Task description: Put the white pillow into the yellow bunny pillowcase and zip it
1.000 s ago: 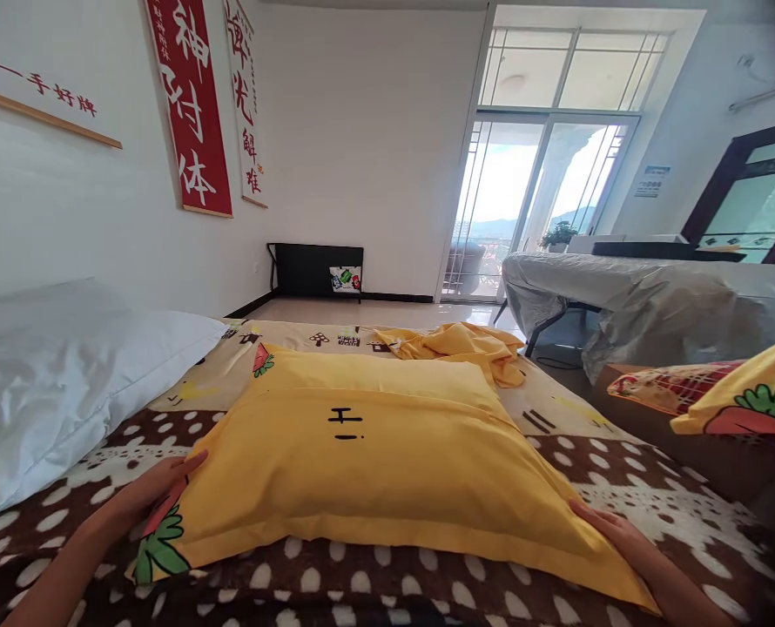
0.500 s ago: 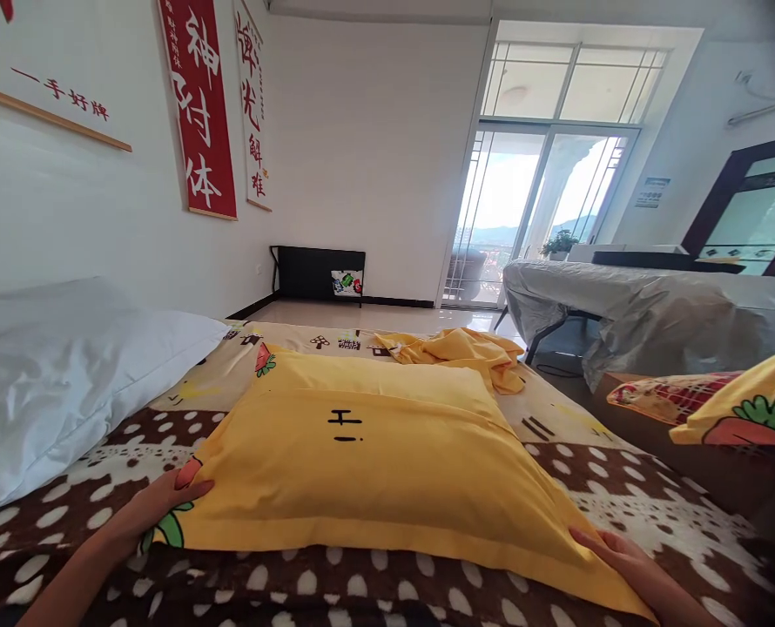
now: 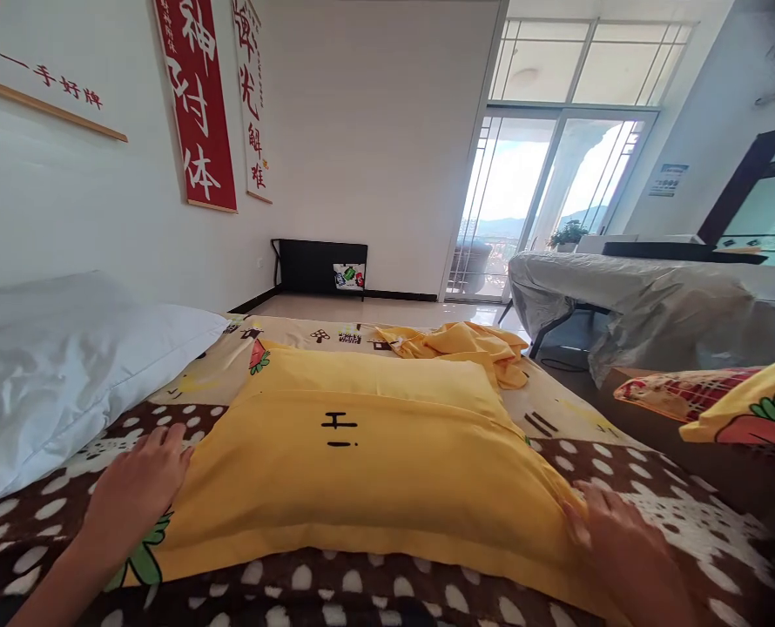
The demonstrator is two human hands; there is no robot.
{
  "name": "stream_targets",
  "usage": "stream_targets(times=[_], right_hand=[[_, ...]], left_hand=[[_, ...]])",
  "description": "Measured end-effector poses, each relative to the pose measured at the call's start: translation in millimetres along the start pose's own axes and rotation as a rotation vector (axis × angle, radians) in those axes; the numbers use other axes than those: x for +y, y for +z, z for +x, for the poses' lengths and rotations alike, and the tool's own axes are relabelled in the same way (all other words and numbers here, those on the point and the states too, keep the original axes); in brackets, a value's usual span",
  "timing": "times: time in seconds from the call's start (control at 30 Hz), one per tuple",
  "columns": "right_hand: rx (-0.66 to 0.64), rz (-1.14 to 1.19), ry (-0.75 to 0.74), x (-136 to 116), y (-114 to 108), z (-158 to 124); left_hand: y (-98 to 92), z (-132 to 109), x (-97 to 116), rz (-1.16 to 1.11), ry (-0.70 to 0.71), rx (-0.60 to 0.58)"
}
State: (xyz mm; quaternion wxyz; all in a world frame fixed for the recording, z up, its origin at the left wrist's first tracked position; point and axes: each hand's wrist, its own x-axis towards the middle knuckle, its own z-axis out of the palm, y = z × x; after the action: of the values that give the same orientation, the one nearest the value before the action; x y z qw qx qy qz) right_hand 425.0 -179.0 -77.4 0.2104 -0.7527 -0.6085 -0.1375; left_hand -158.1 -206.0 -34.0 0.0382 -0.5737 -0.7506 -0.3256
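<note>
A yellow pillow [image 3: 374, 479] with black "Hi" lettering and printed carrots lies flat on the bed, between my two hands. My left hand [image 3: 140, 479] rests palm down against its left edge, fingers stretched out and not wrapped round the cloth. At the right edge, my right hand [image 3: 623, 535] lies over the side of the pillow with its fingers extended; it is slightly blurred. The pillow's near hem lies loose on the brown spotted blanket [image 3: 296, 577]. Its back part shows a fold across the top.
A white pillow [image 3: 87, 374] lies at the left by the wall. Crumpled yellow cloth [image 3: 459, 341] sits at the bed's far end. Right of the bed are another carrot-print yellow pillow [image 3: 753, 414] and a plastic-covered table [image 3: 675, 296]. A black folded panel [image 3: 309, 266] leans at the back wall.
Both hands have let go of the pillow's near side corners and moved forward along its edges, now lying flat on them. The pillow stays in place; the view has tilted slightly.
</note>
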Motion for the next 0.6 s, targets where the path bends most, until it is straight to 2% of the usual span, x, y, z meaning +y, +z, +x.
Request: stream_targets(times=[0.07,0.1,0.17,0.2,0.27,0.33,0.4,0.53,0.6], right_hand=[[0.168,0.100,-0.122,-60,-5,7],[0.197,0.161,-0.217,-93,-8,10],[0.165,0.270,-0.384,-157,-13,17],[0.123,0.310,-0.443,-183,-13,20],[0.045,0.334,-0.498,-216,-10,23],[-0.016,0.313,-0.515,-218,0,26],[-0.030,0.274,-0.488,-197,15,29],[-0.002,0.209,-0.281,-117,46,39],[-0.043,0.214,-0.159,-73,58,41]], left_hand=[[6.9,6,65,0.111,0.313,0.097],[15.4,9,97,0.096,0.449,0.085],[40.6,10,154,0.052,0.690,-0.012],[55.6,10,175,0.038,0.765,-0.061],[85.4,10,196,0.031,0.781,-0.149],[108.7,10,194,0.044,0.720,-0.179],[121.5,12,175,0.055,0.646,-0.141],[120.7,19,122,0.087,0.472,-0.014],[115.4,23,92,0.090,0.354,-0.015]])
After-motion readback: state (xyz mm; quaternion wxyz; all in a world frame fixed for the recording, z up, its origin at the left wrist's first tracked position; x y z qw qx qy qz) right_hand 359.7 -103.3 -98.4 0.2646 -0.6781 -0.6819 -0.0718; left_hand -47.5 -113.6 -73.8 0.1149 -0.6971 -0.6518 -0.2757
